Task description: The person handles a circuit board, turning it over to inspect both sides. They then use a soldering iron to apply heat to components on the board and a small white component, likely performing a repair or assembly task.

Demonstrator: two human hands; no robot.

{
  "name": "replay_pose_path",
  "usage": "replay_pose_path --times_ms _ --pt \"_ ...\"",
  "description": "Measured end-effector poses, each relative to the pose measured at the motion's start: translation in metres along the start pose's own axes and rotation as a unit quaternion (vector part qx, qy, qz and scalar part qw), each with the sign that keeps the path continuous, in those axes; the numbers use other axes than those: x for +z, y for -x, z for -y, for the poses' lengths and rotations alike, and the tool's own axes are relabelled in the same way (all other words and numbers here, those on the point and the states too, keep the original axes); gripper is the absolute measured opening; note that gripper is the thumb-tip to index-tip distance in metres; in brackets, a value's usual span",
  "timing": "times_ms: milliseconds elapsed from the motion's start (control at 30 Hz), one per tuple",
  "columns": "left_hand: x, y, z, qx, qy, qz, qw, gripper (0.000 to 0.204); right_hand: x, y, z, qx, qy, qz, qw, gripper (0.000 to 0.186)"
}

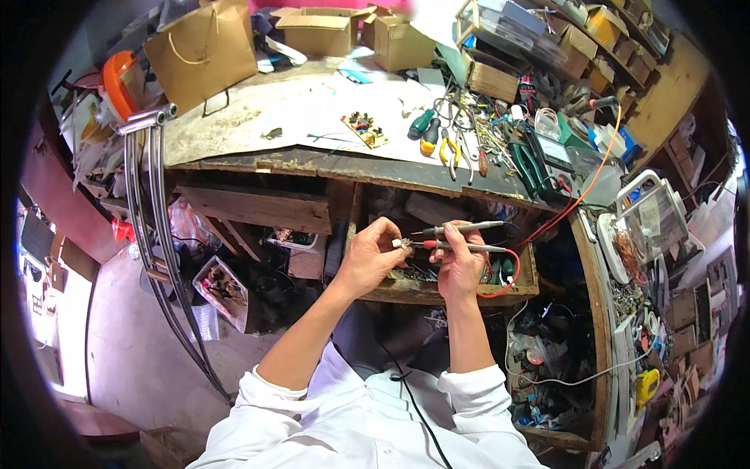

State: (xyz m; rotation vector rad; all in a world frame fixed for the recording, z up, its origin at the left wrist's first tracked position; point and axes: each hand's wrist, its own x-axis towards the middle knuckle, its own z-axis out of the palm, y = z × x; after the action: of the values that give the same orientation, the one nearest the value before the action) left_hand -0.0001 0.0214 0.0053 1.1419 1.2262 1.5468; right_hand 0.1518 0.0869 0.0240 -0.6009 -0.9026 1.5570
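Note:
My left hand (366,256) pinches a small component (399,243) with a whitish part, too small to name more exactly. In my right hand (459,270) are two test probes, a grey-black one (478,226) above and a grey-and-red one (473,247) below. Both tips point left toward the small component. The red probe's tip is close to it; whether they touch I cannot tell. A red lead (516,270) loops from the lower probe. Both hands are over an open wooden drawer (430,295) below the bench edge.
On the bench (250,125) lie a small circuit board (364,130), yellow-handled pliers (449,152), screwdrivers (423,125) and a meter (553,152) with red leads. Cardboard boxes (316,35) stand behind. Curved metal tubes (160,227) rise at left. Shelves and loose parts crowd the right.

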Motion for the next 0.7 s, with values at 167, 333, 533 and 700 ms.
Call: replay_pose_path --times_ms 167,333,533,700 --pt "0.0033 -0.0003 -0.0018 0.005 -0.011 -0.004 1.0 0.019 -0.0037 0.0015 -0.0028 -0.039 0.063 -0.012 0.997 0.007" --pt "0.0044 0.0017 -0.0103 0.008 -0.023 -0.01 1.0 0.017 -0.0043 -0.002 -0.0082 -0.05 0.095 -0.006 0.994 0.008" --pt "0.0037 0.0014 -0.007 0.01 -0.021 -0.01 1.0 0.011 -0.0029 -0.0009 -0.0069 -0.049 0.08 0.007 0.996 0.009" --pt "0.0069 0.0015 -0.0096 0.017 0.02 -0.009 1.0 0.007 -0.0024 0.0002 -0.0027 -0.043 0.079 0.012 0.996 0.009"
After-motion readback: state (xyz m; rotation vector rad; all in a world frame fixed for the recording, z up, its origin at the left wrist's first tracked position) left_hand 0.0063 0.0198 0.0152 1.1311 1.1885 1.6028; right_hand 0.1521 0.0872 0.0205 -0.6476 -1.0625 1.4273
